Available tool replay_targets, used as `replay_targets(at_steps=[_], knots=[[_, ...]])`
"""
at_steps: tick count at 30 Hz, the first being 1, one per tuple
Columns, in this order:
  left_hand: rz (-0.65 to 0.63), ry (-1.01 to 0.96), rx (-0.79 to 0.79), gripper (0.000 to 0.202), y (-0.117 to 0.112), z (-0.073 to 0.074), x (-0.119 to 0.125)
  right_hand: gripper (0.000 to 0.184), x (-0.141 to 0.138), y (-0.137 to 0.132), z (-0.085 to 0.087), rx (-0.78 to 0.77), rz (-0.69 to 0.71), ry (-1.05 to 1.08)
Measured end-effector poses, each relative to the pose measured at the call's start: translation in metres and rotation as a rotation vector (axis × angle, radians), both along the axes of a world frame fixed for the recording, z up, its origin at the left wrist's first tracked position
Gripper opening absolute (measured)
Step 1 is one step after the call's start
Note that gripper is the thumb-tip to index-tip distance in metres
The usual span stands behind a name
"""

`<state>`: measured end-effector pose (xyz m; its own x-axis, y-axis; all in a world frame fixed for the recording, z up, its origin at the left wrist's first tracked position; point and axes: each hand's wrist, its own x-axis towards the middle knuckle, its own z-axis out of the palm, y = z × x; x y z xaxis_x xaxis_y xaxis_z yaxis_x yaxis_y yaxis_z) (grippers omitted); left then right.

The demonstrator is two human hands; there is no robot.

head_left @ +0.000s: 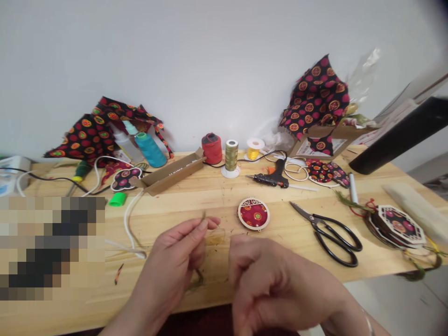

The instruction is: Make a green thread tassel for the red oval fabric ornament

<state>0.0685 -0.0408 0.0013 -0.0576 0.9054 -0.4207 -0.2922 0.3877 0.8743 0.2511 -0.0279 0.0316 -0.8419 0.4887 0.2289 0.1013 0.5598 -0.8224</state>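
Note:
My left hand (182,247) is pinched around a thin bundle of olive-green threads (204,215); a short tip pokes up past the thumb, and a frayed end hangs below the palm. A fine yellowish loop of thread runs off its fingertips. My right hand (280,284), slightly blurred, is curled closed just to the right; whatever its fingers grip is hidden. Beyond both hands lies a round wooden-framed ornament (254,214) with red patterned fabric. Black-handled scissors (329,233) rest to the right, blades pointing away to the left.
A hot glue gun (275,176), thread spools (231,156) and an open narrow box (175,172) stand along the back. Octagonal ornaments (401,226) are stacked at right. Patterned cloth (317,98) rises from a carton. A white cable (129,221) curves at left, beside a green cap (118,199).

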Motion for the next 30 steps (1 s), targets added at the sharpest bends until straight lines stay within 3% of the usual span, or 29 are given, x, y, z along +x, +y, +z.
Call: replay_targets(at_steps=[5, 7, 9, 11, 15, 17, 21, 30], knots=[[0.065, 0.033, 0.063, 0.019, 0.007, 0.000, -0.012, 0.058, 0.011, 0.011, -0.007, -0.121, 0.393, 0.154], [0.102, 0.024, 0.086, 0.015, 0.008, 0.000, -0.013, 0.066, 0.010, 0.016, -0.016, -0.199, 0.603, 0.219], [0.125, 0.016, 0.103, 0.014, 0.008, 0.000, -0.012, 0.067, 0.009, 0.018, -0.020, -0.264, 0.709, 0.292], [0.087, 0.000, 0.069, 0.016, 0.007, -0.001, -0.010, 0.060, 0.009, 0.015, -0.019, -0.280, 0.581, 0.335], [-0.099, -0.068, -0.064, 0.021, 0.001, -0.001, 0.000, 0.025, 0.003, 0.004, -0.014, -0.111, -0.125, 0.239], [-0.134, -0.093, -0.080, 0.020, -0.002, -0.001, 0.005, 0.008, -0.004, 0.001, -0.018, 0.002, -0.351, 0.215], [-0.151, -0.122, -0.101, 0.023, -0.006, -0.001, 0.009, 0.008, -0.018, 0.004, -0.032, 0.073, -0.527, 0.236], [-0.244, -0.076, -0.095, 0.021, -0.006, 0.000, 0.009, 0.016, -0.020, 0.011, -0.036, -0.125, -0.683, 0.214]])
